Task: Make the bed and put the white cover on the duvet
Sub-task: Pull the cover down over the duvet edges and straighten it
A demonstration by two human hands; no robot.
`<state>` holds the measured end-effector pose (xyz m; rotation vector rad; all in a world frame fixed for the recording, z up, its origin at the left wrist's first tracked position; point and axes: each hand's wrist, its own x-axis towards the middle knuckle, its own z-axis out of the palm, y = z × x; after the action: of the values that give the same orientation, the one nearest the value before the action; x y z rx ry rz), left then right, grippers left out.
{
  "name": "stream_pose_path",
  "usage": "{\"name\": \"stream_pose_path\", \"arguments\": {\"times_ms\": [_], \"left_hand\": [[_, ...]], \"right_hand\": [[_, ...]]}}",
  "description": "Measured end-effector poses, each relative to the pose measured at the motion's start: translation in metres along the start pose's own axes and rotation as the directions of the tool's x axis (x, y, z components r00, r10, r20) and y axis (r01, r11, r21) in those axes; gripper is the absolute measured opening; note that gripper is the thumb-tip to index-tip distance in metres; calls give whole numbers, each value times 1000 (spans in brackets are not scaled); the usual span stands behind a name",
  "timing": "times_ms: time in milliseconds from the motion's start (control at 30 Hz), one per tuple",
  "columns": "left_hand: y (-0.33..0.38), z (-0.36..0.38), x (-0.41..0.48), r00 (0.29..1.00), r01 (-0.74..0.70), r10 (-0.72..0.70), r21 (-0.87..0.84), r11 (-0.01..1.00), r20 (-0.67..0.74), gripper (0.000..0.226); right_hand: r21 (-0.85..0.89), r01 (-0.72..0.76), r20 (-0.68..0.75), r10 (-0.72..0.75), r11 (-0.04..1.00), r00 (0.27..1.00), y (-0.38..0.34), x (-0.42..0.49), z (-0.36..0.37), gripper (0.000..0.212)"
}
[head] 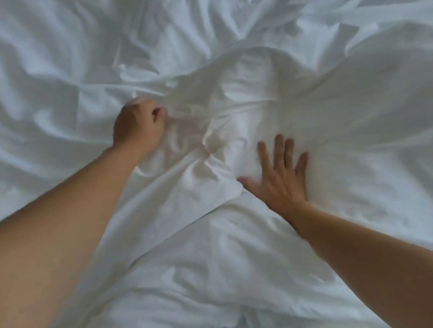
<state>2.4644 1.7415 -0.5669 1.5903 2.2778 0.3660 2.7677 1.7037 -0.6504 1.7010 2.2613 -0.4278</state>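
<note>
The left hand [138, 127] clutches a bunched fold of the white cover [228, 101] while the right hand [281, 179] presses flat, fingers spread, beside it.

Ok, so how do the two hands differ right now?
The left hand is curled, gripping a bunch of the white bedding; the right hand lies flat with fingers spread, pressing down. The left hand reaches farther from the person; the right hand sits nearer. Both are bare and touch the same crumpled bedding.
</note>
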Motion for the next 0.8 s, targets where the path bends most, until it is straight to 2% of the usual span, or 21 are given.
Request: {"name": "stream_pose_path", "arguments": {"times_ms": [33, 67, 133, 200, 233, 300, 367, 400, 433, 467, 500, 533, 567, 600, 633, 667, 700, 733, 800], "left_hand": [[4, -4, 14, 998, -8, 10, 34, 999, -63, 39], [9, -3, 27, 998, -2, 6, 51, 999, -70, 44], [24, 10, 41, 989, 53, -64, 91, 994, 131, 82], [40, 38, 37, 914, 75, -157, 225, 971, 373, 107], [46, 52, 30, 868, 58, -197, 301, 952, 457, 112], [57, 69, 22, 817, 12, -250, 419, 908, 519, 117], [67, 54, 45, 784, -92, -200, 429, 899, 588, 110], [70, 39, 61, 761, -135, -140, 366, 921, 633, 96], [72, 21, 78, 766, -141, -76, 282, 949, 638, 78], [69, 9, 93, 820, -123, -22, 215, 969, 571, 63], [63, 4, 106, 899, -97, -3, 207, 974, 438, 62], [54, 5, 115, 961, -65, -6, 251, 966, 275, 75], [47, 10, 116, 984, 3, -64, 343, 939, 164, 98], [40, 20, 115, 982, 73, -139, 417, 906, 131, 122], [32, 33, 113, 971, 126, -202, 448, 885, 126, 137], [27, 44, 114, 960, 170, -250, 446, 879, 128, 140], [21, 51, 117, 949, 206, -285, 417, 885, 135, 134], [18, 54, 123, 944, 213, -289, 379, 901, 157, 123], [11, 50, 133, 944, 136, -225, 338, 931, 241, 93]], "right_hand": [[-28, 10, 31, -9, 1000, 999, 4, -13, 12, 104], [-42, 15, 52, -13, 999, 999, 9, -21, 21, 103], [-39, 13, 82, -10, 999, 997, 14, -26, 26, 104], [-39, 8, 104, -4, 999, 995, 10, -22, 20, 106], [-41, 1, 101, 3, 999, 995, 6, -20, 11, 108], [-22, -36, 137, 39, 999, 990, -1, -7, -16, 109], [155, 16, 163, -41, 988, 986, -7, 20, -59, 90], [308, 108, 53, -130, 945, 990, -12, 34, -83, 69], [429, 232, -169, -174, 873, 970, -17, 51, -105, 46], [472, 344, -435, -125, 812, 892, -23, 72, -129, 33], [448, 410, -616, -58, 794, 785, -28, 96, -151, 27], [397, 404, -681, -31, 824, 732, -32, 128, -166, 25], [344, 322, -611, -50, 882, 790, -35, 159, -178, 34], [255, 158, -403, -43, 954, 914, -38, 192, -178, 55], [129, 23, -171, -1, 991, 985, -38, 219, -168, 75], [35, -47, 10, 47, 998, 999, -38, 239, -150, 80], [-28, -77, 107, 80, 997, 991, -39, 250, -128, 73], [-75, -74, 142, 84, 994, 986, -40, 255, -110, 61], [-88, 39, 125, -28, 995, 992, -41, 261, -92, 43]]}}
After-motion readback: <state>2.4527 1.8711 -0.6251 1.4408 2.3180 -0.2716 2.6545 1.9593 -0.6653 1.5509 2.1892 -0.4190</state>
